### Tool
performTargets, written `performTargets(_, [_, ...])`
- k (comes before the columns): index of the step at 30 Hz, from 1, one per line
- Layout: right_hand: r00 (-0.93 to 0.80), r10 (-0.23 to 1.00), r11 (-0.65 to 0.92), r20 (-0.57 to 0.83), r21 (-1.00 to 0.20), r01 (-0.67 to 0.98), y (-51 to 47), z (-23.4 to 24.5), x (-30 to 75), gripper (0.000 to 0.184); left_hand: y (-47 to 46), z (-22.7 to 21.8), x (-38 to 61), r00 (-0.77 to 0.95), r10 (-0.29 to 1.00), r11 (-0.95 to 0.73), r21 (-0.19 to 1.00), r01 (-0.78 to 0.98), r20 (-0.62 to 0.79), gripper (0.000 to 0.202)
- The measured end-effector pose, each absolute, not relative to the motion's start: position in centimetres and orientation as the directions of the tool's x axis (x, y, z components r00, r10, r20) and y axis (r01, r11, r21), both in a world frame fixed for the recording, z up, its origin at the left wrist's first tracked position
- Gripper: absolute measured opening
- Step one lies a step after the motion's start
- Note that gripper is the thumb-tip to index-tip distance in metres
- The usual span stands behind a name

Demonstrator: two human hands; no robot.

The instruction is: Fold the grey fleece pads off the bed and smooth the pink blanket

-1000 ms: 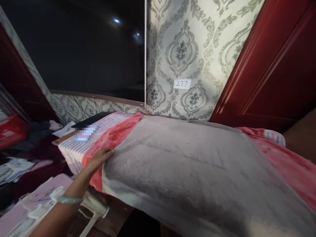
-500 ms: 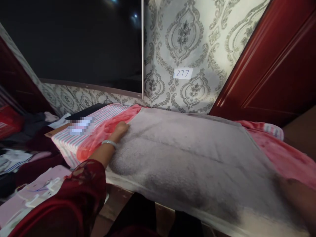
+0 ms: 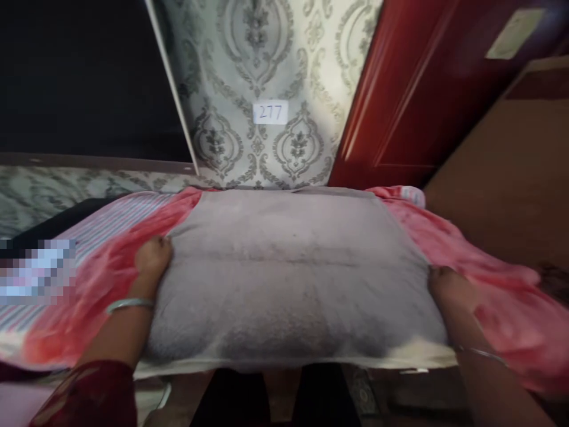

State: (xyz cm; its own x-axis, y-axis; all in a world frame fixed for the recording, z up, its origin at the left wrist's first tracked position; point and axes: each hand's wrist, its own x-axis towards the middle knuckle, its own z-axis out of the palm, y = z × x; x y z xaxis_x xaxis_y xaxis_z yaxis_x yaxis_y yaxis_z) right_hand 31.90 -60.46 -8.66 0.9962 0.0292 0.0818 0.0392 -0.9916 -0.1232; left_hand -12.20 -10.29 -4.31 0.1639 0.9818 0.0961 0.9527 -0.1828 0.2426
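Observation:
A grey fleecy cloth [image 3: 284, 279], which looks like a towel, lies spread out flat in front of me with a crease across its middle. My left hand [image 3: 153, 256] is closed on its left edge, and a pale bracelet circles that wrist. On the opposite edge, my right hand [image 3: 450, 289] is likewise closed on the cloth. Beneath the grey cloth, a pink-red plush blanket [image 3: 480, 255] shows on both sides. Both hands are slightly blurred, and my fingertips are partly hidden.
Striped fabric [image 3: 124, 216] extends to the left, with a blurred-out item [image 3: 38, 273] on it. Behind stand a large dark television [image 3: 84, 77] and a patterned wall with a paper label [image 3: 270, 112] marked 277. A red door [image 3: 400, 101] rises at the right. My dark-clad legs are below the front edge.
My view has swung right. My right hand, blurred near the front right corner before, is now on the cloth's right edge farther back. My left hand stays at the left edge.

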Motion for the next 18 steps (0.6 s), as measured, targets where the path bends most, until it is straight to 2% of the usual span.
performTargets(5, [0.994,0.061,-0.994,0.090,-0.088,0.069,-59.8,-8.1,31.4,0.052,-10.3,-3.9,-11.9,0.159,0.985,-0.168,0.203,0.965,0.060,0.059])
performTargets(8, [0.992,0.094,-0.991,0.087,-0.088,0.101,-59.5,-8.1,32.0,0.047,-10.3,-4.1,-11.6,0.162,0.983,-0.172,0.142,0.975,0.080,0.061])
performTargets(13, [0.990,0.134,-0.984,0.039,-0.117,0.138,-58.1,-7.6,34.4,0.051,-8.5,-3.3,-10.9,0.255,0.965,-0.258,0.031,0.966,0.064,0.059])
performTargets(16, [0.988,0.149,-0.977,0.049,-0.147,0.154,-56.0,-6.9,35.9,0.051,-6.2,-2.2,-9.5,0.270,0.963,-0.271,0.058,0.961,0.020,0.053])
performTargets(18, [0.987,0.145,-0.975,0.072,-0.158,0.155,-54.4,-6.6,36.9,0.049,-4.8,-1.6,-8.1,0.243,0.968,-0.251,0.157,0.955,0.067,0.045])
